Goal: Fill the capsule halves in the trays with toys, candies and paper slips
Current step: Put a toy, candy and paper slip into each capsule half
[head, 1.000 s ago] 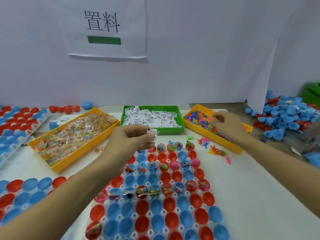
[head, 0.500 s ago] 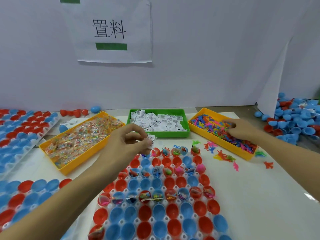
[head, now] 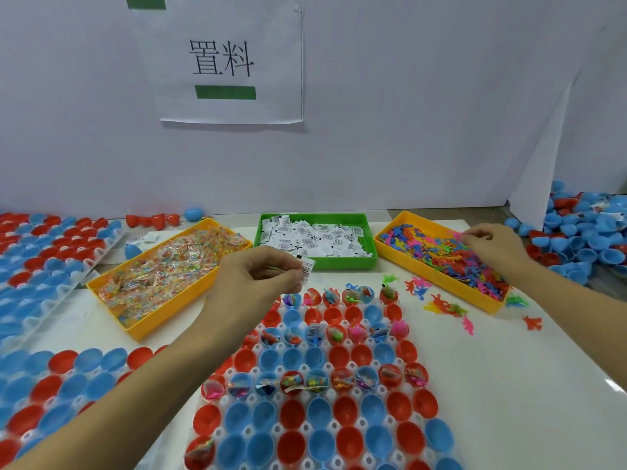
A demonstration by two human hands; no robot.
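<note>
Since the earlier frame, right hand (head: pixel 492 247) has settled in the toy bin (head: pixel 400 254), fingertips closed, apparently on a pink toy. Left hand (head: pixel 261 279) pinches a paper slip (head: pixel 308 269) between thumb and forefinger, above the capsule tray's (head: pixel 339 432) far edge.

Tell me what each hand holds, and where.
Left hand pinches a paper slip by its left edge. Right hand fingers pink toys in the tray; hold unclear.

White plastic tray of red and blue capsule halves (head: pixel 325 432): bare white tabletop (head: pixel 509 385) open along its right side. Far side blocked by three bins: yellow candy bin (head: pixel 163 313), green slip bin (head: pixel 371 262), yellow toy bin (head: pixel 488 305). Loose plastic toy figures (head: pixel 444 305) litter the far-right corner; left forearm (head: pixel 152 391) crosses the left edge.
</note>
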